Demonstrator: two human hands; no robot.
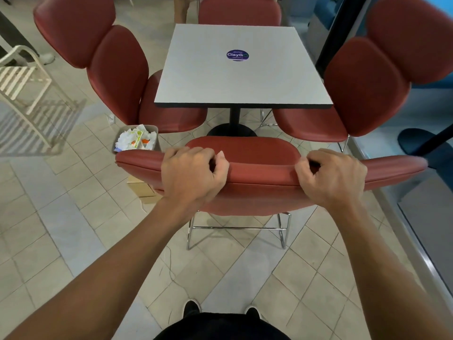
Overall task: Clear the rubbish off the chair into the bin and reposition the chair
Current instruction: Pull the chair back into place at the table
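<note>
A red padded chair [262, 175] on a chrome sled frame stands right in front of me, its back toward me and its seat facing the table. My left hand [193, 173] grips the top edge of the backrest left of centre, fingers curled over it. My right hand [331, 175] grips the same edge right of centre. The chair's seat shows nothing lying on it. A small grey bin [157, 133] sits on the floor to the chair's front left, filled with crumpled white paper and wrappers [137, 139].
A square white table [242, 69] on a black pedestal stands beyond the chair. Red chairs flank it on the left [117, 69], on the right [367, 89] and at the far side [239, 11]. A cardboard box [142, 190] lies on the tiled floor. A white slatted chair [27, 94] stands far left.
</note>
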